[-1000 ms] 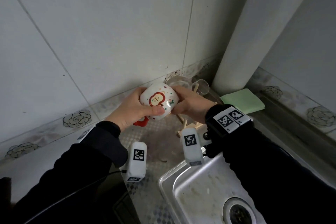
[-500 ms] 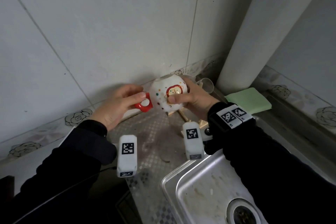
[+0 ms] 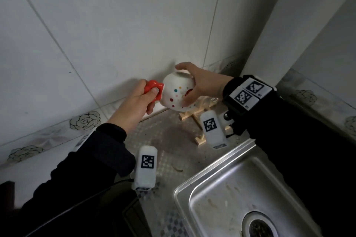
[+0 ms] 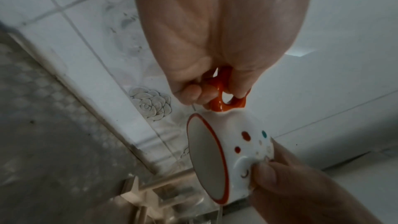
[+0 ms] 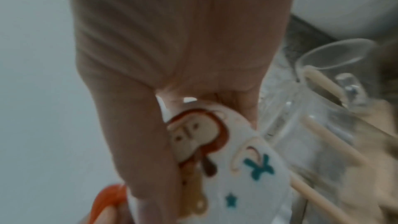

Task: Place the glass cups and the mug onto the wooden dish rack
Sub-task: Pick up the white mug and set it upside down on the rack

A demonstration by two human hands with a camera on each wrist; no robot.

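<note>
A white mug (image 3: pixel 176 94) with coloured dots and a red handle (image 3: pixel 153 88) is held upside down and tilted above the wooden dish rack (image 3: pixel 189 115). My left hand (image 3: pixel 134 106) grips the red handle (image 4: pixel 224 98). My right hand (image 3: pixel 198 84) holds the mug body (image 5: pixel 243 173) from the right, thumb on its side. The mug's red-rimmed mouth (image 4: pixel 206 157) faces down and to the left. Clear glass cups (image 5: pixel 318 94) sit on the rack's pegs (image 5: pixel 323 81) behind my right hand, mostly hidden in the head view.
The rack stands on a patterned metal counter (image 3: pixel 169 152) against the tiled wall (image 3: pixel 115 25). A steel sink (image 3: pixel 240 194) with a drain lies at the lower right. A white pipe column (image 3: pixel 285 15) fills the corner.
The mug has been turned fully upside down and raised. My left hand now grips the red handle, which before it only touched. My right hand has shifted onto the mug's base.
</note>
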